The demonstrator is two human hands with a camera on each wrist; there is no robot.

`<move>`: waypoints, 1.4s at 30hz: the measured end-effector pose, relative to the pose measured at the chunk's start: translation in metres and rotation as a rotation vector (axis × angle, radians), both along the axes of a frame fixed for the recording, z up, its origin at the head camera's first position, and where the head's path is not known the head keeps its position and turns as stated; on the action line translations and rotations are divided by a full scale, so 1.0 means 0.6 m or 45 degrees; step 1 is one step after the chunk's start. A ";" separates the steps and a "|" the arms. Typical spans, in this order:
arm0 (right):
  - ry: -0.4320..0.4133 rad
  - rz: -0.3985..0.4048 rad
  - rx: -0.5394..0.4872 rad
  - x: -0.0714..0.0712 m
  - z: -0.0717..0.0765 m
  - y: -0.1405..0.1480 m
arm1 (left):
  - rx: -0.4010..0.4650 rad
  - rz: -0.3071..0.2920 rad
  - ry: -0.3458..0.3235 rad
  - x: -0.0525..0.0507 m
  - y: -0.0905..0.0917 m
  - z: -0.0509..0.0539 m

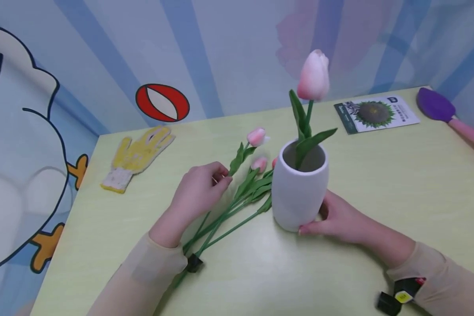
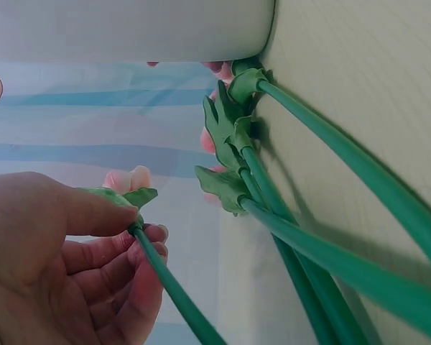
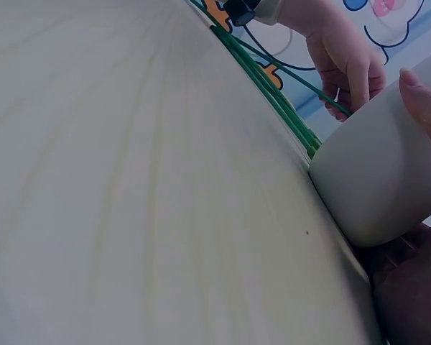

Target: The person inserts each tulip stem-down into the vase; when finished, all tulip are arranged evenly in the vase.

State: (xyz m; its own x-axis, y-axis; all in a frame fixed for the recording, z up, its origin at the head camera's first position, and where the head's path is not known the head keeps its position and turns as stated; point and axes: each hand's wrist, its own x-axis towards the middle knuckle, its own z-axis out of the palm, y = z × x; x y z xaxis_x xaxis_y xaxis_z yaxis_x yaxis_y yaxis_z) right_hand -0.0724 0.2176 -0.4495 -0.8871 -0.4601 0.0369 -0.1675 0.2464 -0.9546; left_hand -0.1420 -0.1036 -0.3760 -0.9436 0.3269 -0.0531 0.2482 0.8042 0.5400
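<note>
My left hand (image 1: pixel 200 186) pinches one pink tulip (image 1: pixel 256 137) by its stem just below the leaves, raised a little off the table. The left wrist view shows thumb and fingers on that green stem (image 2: pixel 174 287). Under and beside it lie several more tulips (image 1: pixel 259 164), their stems crossing on the table and some heads hidden behind the vase. Around the lower side of the white vase (image 1: pixel 299 197) my right hand (image 1: pixel 341 219) curls, thumb at the front; the other fingers are mostly hidden. One large pink tulip (image 1: pixel 314 77) stands upright in the vase.
A yellow and white work glove (image 1: pixel 139 156) lies at the table's back left. Behind the vase to the right are a seed packet (image 1: pixel 377 114) and a purple trowel (image 1: pixel 436 105) with a pink handle. A striped blue wall (image 1: pixel 237 57) borders the table's back edge.
</note>
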 end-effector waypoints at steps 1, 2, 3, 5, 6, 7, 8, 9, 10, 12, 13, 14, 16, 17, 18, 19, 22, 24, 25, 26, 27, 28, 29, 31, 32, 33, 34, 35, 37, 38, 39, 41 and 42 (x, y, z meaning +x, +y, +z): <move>-0.002 0.003 0.000 0.000 0.000 0.000 | 0.002 -0.002 0.006 0.000 -0.001 0.000; -0.004 0.006 0.002 -0.001 0.000 0.000 | 0.006 -0.002 0.013 0.001 -0.002 0.000; -0.004 0.007 0.007 -0.001 -0.001 0.000 | 0.011 -0.004 0.019 0.001 -0.002 0.000; -0.001 0.008 0.011 -0.002 -0.002 0.001 | 0.020 -0.014 0.038 0.002 -0.003 0.001; 0.000 0.006 0.013 -0.002 -0.003 0.001 | 0.025 -0.018 0.047 0.002 -0.004 0.002; 0.000 0.005 0.012 -0.002 -0.003 0.002 | 0.032 -0.021 0.054 0.003 -0.003 0.003; 0.001 0.004 0.011 -0.003 -0.004 0.002 | 0.036 -0.023 0.059 0.003 -0.003 0.004; 0.004 0.003 0.012 -0.003 -0.004 0.002 | 0.042 -0.026 0.060 0.003 -0.003 0.005; 0.002 0.001 0.011 -0.002 -0.004 0.002 | 0.044 -0.027 0.061 0.003 -0.003 0.006; 0.001 0.002 0.014 -0.002 -0.004 0.002 | 0.059 -0.029 0.048 0.005 -0.003 0.009; 0.001 0.002 0.016 -0.001 -0.004 0.002 | 0.071 -0.029 0.037 0.007 -0.003 0.011; 0.001 0.002 0.018 -0.001 -0.003 0.002 | 0.088 -0.030 0.026 0.008 -0.003 0.014; 0.002 0.002 0.014 -0.001 -0.002 0.002 | 0.133 -0.033 0.005 0.012 -0.003 0.020; 0.007 0.003 0.012 -0.001 -0.002 0.002 | 0.157 -0.034 -0.003 0.014 -0.003 0.023; 0.009 0.001 0.011 -0.002 -0.002 0.002 | 0.179 -0.036 -0.009 0.015 -0.002 0.026; 0.010 0.001 0.009 -0.002 -0.001 0.002 | 0.197 -0.038 -0.012 0.017 -0.002 0.028; 0.008 0.000 0.008 -0.002 -0.002 0.002 | 0.230 -0.042 -0.007 0.020 -0.002 0.033; 0.002 0.002 0.009 -0.001 -0.002 0.002 | 0.251 -0.042 0.008 0.022 -0.003 0.035; 0.002 0.003 0.010 -0.001 -0.003 0.002 | 0.263 -0.042 0.023 0.023 -0.003 0.036; 0.002 0.004 0.011 -0.001 -0.002 0.002 | 0.279 -0.038 0.040 0.024 -0.003 0.037; 0.003 0.004 0.012 -0.001 -0.002 0.002 | 0.297 -0.037 0.061 0.024 -0.003 0.039; 0.006 0.007 0.012 -0.002 -0.001 0.002 | 0.316 -0.035 0.081 0.025 -0.004 0.041; 0.009 0.008 0.011 -0.002 -0.001 0.002 | 0.334 -0.031 0.096 0.026 -0.004 0.043; 0.014 0.008 0.005 -0.002 0.000 0.001 | 0.363 -0.024 0.126 0.027 -0.003 0.045; 0.013 0.007 0.005 -0.002 0.000 0.001 | 0.373 -0.016 0.135 0.027 -0.003 0.046; 0.013 0.006 0.004 -0.002 0.000 0.000 | 0.385 -0.008 0.140 0.028 -0.003 0.047; 0.012 0.006 0.003 -0.001 0.000 0.000 | 0.395 0.001 0.144 0.028 -0.003 0.047; 0.011 0.005 0.002 -0.001 0.000 0.000 | 0.406 0.011 0.146 0.029 -0.003 0.048; 0.010 0.002 0.005 0.000 0.001 0.000 | 0.435 0.031 0.152 0.028 -0.004 0.050; 0.011 0.002 0.005 0.000 0.002 0.000 | 0.452 0.039 0.154 0.027 -0.004 0.051; 0.013 0.003 0.006 0.000 0.002 -0.001 | 0.471 0.044 0.158 0.027 -0.004 0.052; 0.017 0.004 0.005 0.000 0.002 -0.001 | 0.496 0.051 0.165 0.027 -0.005 0.053; 0.020 0.003 0.008 0.000 0.001 -0.001 | 0.509 0.050 0.171 0.027 -0.006 0.054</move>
